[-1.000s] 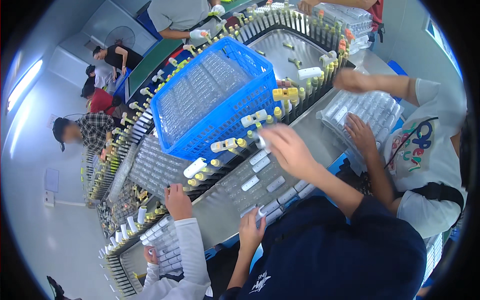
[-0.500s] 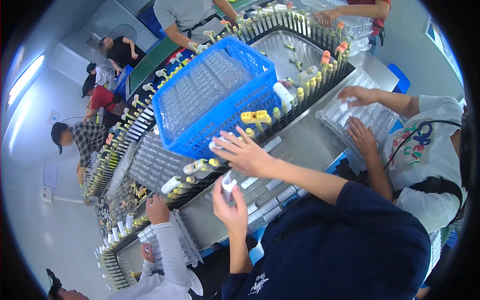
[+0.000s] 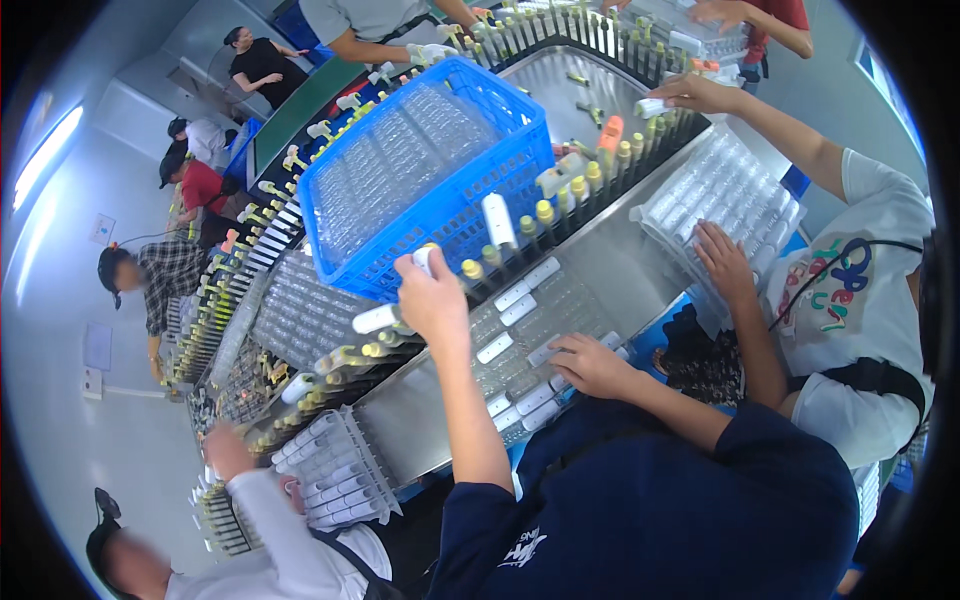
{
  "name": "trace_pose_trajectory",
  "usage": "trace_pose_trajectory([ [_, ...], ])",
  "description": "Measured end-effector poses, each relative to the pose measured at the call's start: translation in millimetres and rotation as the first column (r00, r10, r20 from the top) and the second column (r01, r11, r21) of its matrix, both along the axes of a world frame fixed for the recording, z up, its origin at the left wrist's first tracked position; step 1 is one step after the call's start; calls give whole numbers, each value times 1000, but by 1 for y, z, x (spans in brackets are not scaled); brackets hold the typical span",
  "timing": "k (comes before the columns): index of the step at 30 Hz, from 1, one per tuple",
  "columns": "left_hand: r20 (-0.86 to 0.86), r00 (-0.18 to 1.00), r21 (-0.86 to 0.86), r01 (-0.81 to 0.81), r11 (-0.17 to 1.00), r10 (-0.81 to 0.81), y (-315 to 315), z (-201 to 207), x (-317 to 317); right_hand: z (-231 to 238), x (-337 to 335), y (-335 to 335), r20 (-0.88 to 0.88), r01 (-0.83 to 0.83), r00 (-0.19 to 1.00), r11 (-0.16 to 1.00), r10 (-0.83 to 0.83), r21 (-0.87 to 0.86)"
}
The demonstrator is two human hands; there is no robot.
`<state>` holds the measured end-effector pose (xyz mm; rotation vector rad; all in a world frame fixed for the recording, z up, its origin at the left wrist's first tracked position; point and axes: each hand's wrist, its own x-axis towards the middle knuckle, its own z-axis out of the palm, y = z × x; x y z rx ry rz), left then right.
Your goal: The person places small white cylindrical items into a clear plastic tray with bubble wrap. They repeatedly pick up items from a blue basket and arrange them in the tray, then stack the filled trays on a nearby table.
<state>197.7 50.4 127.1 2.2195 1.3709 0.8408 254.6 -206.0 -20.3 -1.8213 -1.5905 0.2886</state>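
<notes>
My left hand is closed round a small white plastic casing, raised at the row of upright posts beside the blue crate. The far end of that casing is partly hidden by my fingers. Lower down to the right, my right hand has its fingers bent onto a white casing in a clear plastic tray. Several more white casings lie around it in the tray. Another long white casing stands on a post close to the crate.
A blue crate full of clear blister trays stands inside the loop of black posts with yellow tops. A metal ledge runs along my side. Co-workers handle trays of white parts to my right and others to my left.
My right hand has drawn back from the posts to the tray. My left hand has risen with its casing to the posts. The posts and the parts on them have shifted.
</notes>
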Motion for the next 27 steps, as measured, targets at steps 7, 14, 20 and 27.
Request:
trace_pose_trajectory([
  [7, -338, 938, 353, 47, 934, 81, 37, -43, -22, -29, 9, -5, 23, 16, 1000, 994, -14, -112],
  [14, 45, 994, 625, 48, 779, -98, -31, -120, -113, -39, 12, -16, 172, -17, 984, 985, 46, -170],
  [20, -180, 875, 7, 458, 889, -449, -122, -195, -193, -34, 13, -31, 209, -74, 969, 965, 129, -252],
  [27, -155, 814, -91, 552, 829, -560, -129, -194, -224, -52, -1, -22, 262, -35, 960, 970, 99, -239],
])
